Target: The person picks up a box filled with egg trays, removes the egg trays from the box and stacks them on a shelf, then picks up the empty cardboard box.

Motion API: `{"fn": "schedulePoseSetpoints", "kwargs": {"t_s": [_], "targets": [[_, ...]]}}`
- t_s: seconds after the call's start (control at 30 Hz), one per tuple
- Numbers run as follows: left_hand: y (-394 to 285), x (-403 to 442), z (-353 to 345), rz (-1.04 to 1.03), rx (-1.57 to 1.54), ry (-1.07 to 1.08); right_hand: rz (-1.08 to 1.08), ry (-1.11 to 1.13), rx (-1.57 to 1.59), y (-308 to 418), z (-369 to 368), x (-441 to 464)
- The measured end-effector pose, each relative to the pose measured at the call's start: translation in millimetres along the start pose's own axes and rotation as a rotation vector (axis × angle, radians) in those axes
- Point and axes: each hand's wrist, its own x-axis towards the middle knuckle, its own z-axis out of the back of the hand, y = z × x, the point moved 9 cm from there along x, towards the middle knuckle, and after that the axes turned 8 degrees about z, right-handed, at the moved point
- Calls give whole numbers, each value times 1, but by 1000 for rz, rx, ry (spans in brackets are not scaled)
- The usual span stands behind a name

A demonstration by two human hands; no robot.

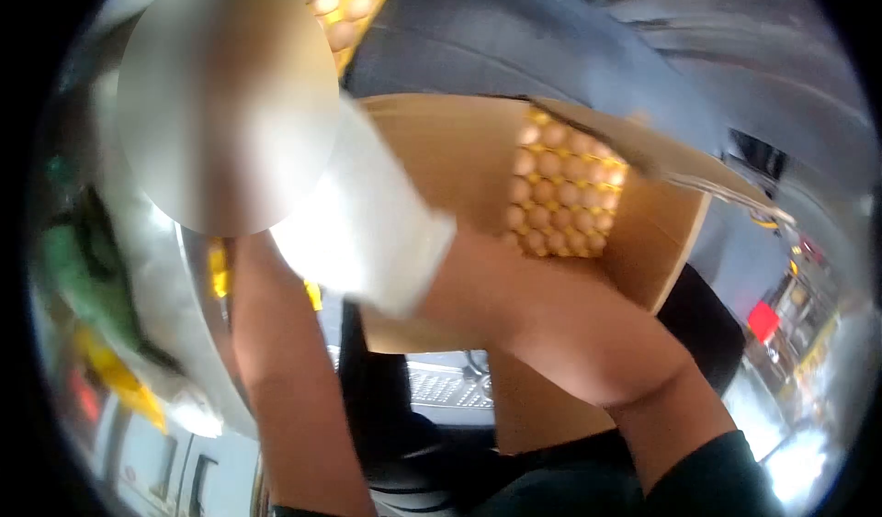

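Observation:
A blurred round patch hides most of both my hands at the upper left. My right hand (pixel 363 219) wears a white glove whose cuff shows, and the arm reaches across the front of an open cardboard box (pixel 432 150). My left forearm (pixel 285 379) rises toward the same patch; that hand and its fingers are hidden. Just beyond the patch is a yellow tray of brown eggs (pixel 342 30), the egg tray nearest my hands. Inside the box, more brown eggs (pixel 562 191) sit in rows in a yellow tray. Whether either hand holds anything cannot be seen.
Raised box flaps (pixel 661 145) edge the opening on the right. Dark grey sheeting or fabric (pixel 478 35) lies behind the box. Along the left runs a pale, curved, blurred surface (pixel 156 196), with a green object (pixel 92 287) beside it. Perforated metal (pixel 450 384) shows below.

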Motion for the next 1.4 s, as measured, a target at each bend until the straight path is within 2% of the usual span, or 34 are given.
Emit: {"fn": "schedulePoseSetpoints", "kwargs": {"t_s": [0.07, 0.13, 0.17, 0.2, 0.27, 0.33, 0.43, 0.47, 0.5, 0.53, 0.6, 0.63, 0.67, 0.73, 0.8, 0.83, 0.87, 0.9, 0.93, 0.97, 1.0, 1.07, 1.13, 1.27, 1.3, 1.4], "targets": [[1, 0, -7, -11, 70, -2, -96, 317, 120, 14, 23, -62], [-1, -17, 5, -134, 226, -82, -94, 231, 118, 41, 87, -100], [-5, -32, 22, -296, 337, -176, -181, 251, 191, 40, 112, -120], [7, -28, 32, -341, 360, -107, -266, 270, 264, 37, 136, -141], [12, -41, 50, -446, 427, 13, -435, 76, 44, 16, 195, -186], [-6, -121, 54, -577, 526, 105, -956, -340, 403, -55, 215, -273], [-26, -288, 54, -584, 34, 115, -1453, -556, 482, -101, 256, -328], [-36, -352, 47, -669, 32, 74, -1508, -624, 672, -110, 254, -346], [-37, -399, 39, -752, -71, 126, -1638, -689, 737, -115, 252, -362], [-38, -435, 29, -826, 20, 196, -1769, -751, 804, -117, 249, -373], [-16, -481, -2, -853, 69, 432, -1948, -946, 909, -115, 246, -385], [11, -488, -22, -623, -8, 555, -1944, -950, 983, -116, 241, -387], [44, -494, -45, -387, -82, 669, -1988, -939, 900, -126, 229, -404], [134, -473, -69, 182, -167, 543, -1739, -438, 547, -165, 214, -417], [215, -458, -92, 628, -185, 328, -1269, -162, 205, -144, 259, -322], [245, -449, -101, 665, -235, 297, -1056, -118, 17, -152, 263, -300], [272, -444, -106, 701, -286, 266, -1064, -49, 110, -151, 265, -279], [291, -447, -112, 679, -348, 245, -871, 102, 18, -172, 252, -266], [309, -448, -113, 656, -410, 224, -931, 220, 28, -163, 262, -239], [334, -440, -116, 657, -369, 320, -873, 297, 61, -162, 263, -217], [344, -449, -109, 690, -236, 138, -718, 342, 31, -188, 243, -213], [375, -445, -115, 775, -402, 200, -632, 507, 9, -201, 226, -193], [384, -443, -115, 807, -381, 169, -796, 740, 40, -206, 213, -189], [416, -420, -111, 824, -432, 124, -742, 865, -54, -245, 165, -212], [421, -418, -111, 830, -420, 106, -654, 811, -159, -239, 166, -207], [427, -414, -112, 856, -351, 99, -722, 911, -236, -241, 153, -207]]}}
